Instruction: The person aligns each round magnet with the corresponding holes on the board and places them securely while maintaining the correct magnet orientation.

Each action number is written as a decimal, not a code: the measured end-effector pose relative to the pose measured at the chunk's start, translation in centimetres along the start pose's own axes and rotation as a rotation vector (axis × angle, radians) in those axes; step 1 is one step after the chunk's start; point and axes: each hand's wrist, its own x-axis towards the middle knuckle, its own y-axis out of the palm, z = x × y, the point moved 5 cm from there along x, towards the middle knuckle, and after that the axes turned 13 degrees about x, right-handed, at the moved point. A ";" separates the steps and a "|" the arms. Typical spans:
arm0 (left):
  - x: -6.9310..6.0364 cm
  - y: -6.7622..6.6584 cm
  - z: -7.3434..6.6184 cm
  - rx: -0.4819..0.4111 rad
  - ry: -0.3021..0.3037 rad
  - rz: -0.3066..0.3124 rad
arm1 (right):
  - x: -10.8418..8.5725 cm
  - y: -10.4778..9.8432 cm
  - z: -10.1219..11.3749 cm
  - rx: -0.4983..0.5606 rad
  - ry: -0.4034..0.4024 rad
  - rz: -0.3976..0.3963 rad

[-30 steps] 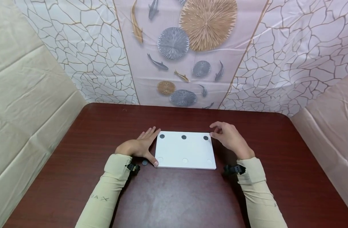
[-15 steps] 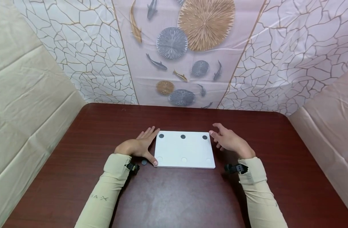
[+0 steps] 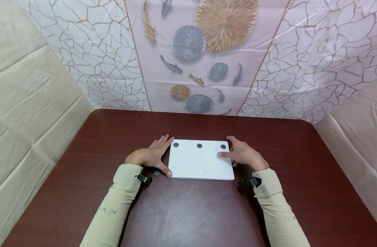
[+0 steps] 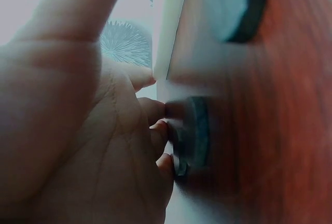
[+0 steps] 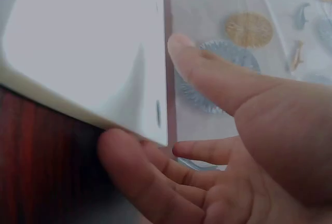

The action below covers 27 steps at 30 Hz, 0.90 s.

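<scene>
A flat white board (image 3: pixel 188 161) lies on the table. Three dark discs (image 3: pixel 199 146) sit along its far edge, and three round recesses (image 3: pixel 200 171) line its near edge. My left hand (image 3: pixel 151 158) spans the board's left side, with straight fingers; its thumb touches the near corner and its index finger the far one. At the board's right edge is my right hand (image 3: pixel 245 154), its thumb over the top and its fingers by the far right corner. In the right wrist view, that thumb stands apart from the board's face (image 5: pixel 88 32) while a fingertip touches the edge.
A loose dark disc (image 3: pixel 157 173) lies on the brown table (image 3: pixel 188 212) beside my left thumb. Several discs (image 4: pixel 199 130) show near the left fingers in the left wrist view. A patterned cloth (image 3: pixel 188 79) hangs behind the table, with plain cloth at both sides.
My right hand's fingers, at first bent near the far right corner, have spread, and the thumb has come left over the board's top. My left hand stays at the left edge.
</scene>
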 end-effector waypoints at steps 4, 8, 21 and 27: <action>0.2 0.6 0.5 0.009 -0.017 0.006 | 0.4 0.6 -0.2 -0.047 -0.023 0.011; 0.9 1.3 1.1 0.022 -0.024 0.011 | 0.6 0.7 -0.9 -0.055 -0.038 0.000; -0.1 0.5 0.6 -0.053 0.021 -0.016 | 1.3 0.7 -1.9 0.039 -0.073 0.002; -0.7 -1.4 1.1 -0.118 0.044 -0.114 | 1.6 0.3 -1.8 0.044 -0.087 -0.006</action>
